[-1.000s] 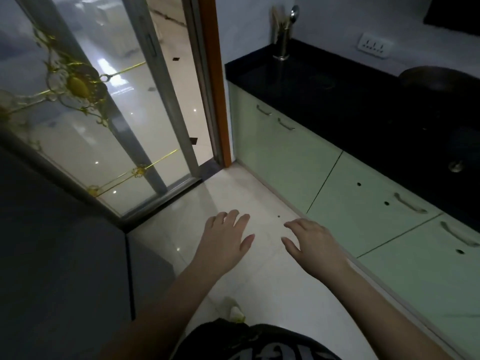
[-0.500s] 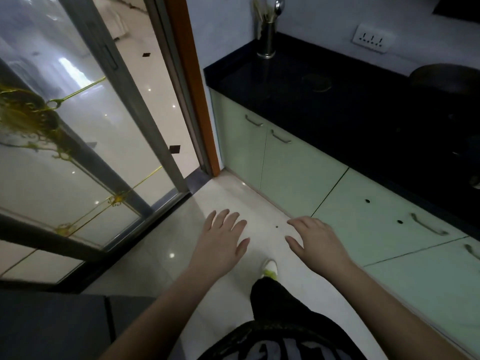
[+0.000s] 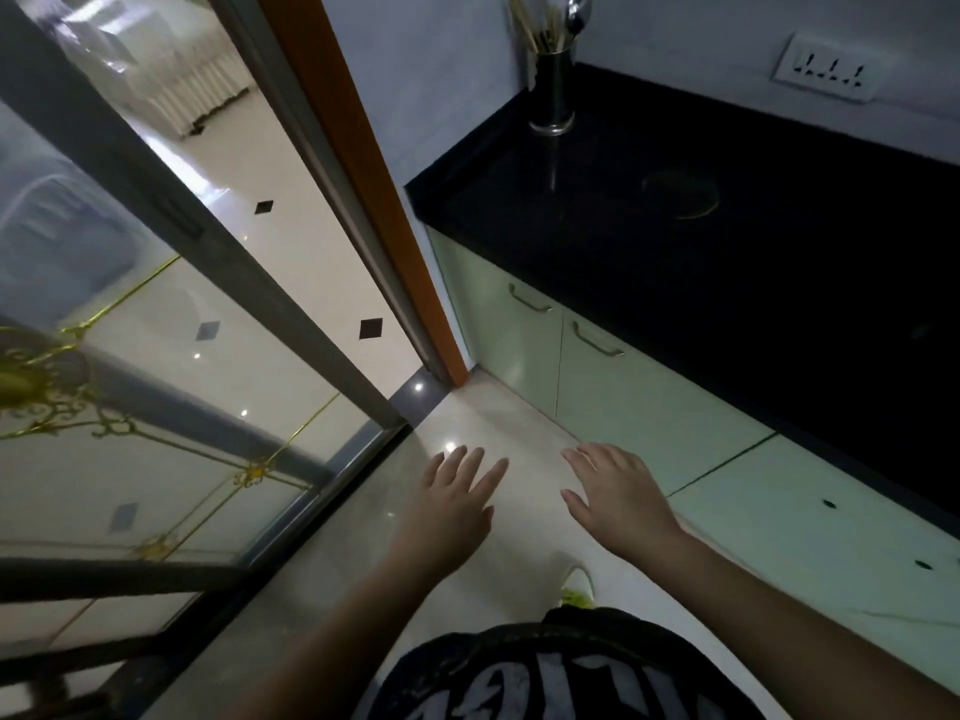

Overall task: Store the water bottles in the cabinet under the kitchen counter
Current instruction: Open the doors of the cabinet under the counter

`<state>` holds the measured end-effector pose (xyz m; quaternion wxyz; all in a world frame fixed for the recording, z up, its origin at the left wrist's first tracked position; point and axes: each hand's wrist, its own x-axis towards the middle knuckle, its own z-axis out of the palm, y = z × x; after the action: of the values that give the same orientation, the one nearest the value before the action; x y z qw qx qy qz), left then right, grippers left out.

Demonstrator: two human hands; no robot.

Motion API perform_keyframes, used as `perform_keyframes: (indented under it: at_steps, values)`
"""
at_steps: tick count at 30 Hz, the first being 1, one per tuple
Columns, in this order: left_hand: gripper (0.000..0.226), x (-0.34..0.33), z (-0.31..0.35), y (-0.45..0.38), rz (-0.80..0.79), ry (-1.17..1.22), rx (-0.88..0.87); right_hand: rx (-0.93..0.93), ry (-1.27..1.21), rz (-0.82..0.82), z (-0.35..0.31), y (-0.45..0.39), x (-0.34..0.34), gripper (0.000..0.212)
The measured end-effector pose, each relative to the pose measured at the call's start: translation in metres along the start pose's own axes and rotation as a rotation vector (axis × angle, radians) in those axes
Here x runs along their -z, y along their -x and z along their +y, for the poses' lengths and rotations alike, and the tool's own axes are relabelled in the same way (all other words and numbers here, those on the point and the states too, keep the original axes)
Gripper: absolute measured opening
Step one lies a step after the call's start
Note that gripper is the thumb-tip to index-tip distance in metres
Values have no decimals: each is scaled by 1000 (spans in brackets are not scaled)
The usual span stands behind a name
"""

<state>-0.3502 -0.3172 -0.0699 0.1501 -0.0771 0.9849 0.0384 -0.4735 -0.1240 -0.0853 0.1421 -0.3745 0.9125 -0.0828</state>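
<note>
Now both empty hands, left hand (image 3: pixel 451 514) and right hand (image 3: pixel 615 504), point forward.

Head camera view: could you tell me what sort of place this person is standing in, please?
Most likely a home kitchen: a black countertop over pale green cabinet doors, a metal utensil holder, and a wall socket.

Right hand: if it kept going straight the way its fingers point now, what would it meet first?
The right hand is open and empty, fingers aimed forward and slightly left along the floor. Nothing lies in that line until the corner where the cabinet doors meet the orange door frame; depth is uncertain.
</note>
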Motion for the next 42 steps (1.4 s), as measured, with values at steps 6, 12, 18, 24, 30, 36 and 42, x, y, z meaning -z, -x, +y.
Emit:
perform_keyframes:
  at_steps: [6,12,18,24,30,36,42]
  values:
    - [66,11,-39,-51,-36,-5,-11,-39,-8,-4,-1,-63,-5,53]
    - [73,7,-95,-127,-56,-36,-120,-181,26,7,-1,-118,-13,54]
    - [70,9,-130,-219,-153,-110,-357,-423,-40,-13,-15,-167,-25,59]
    - [70,5,-153,-283,-194,-245,-619,-609,-33,-4,-22,-211,-40,64]
    - [76,-23,-161,-344,-101,-266,-763,-783,-76,-15,-3,-250,-63,72]
    - [78,-50,-147,-390,-34,-205,-731,-933,-94,27,14,-272,-96,74]
    - [77,-58,-137,-416,76,-161,-759,-968,-93,83,26,-281,-103,72]
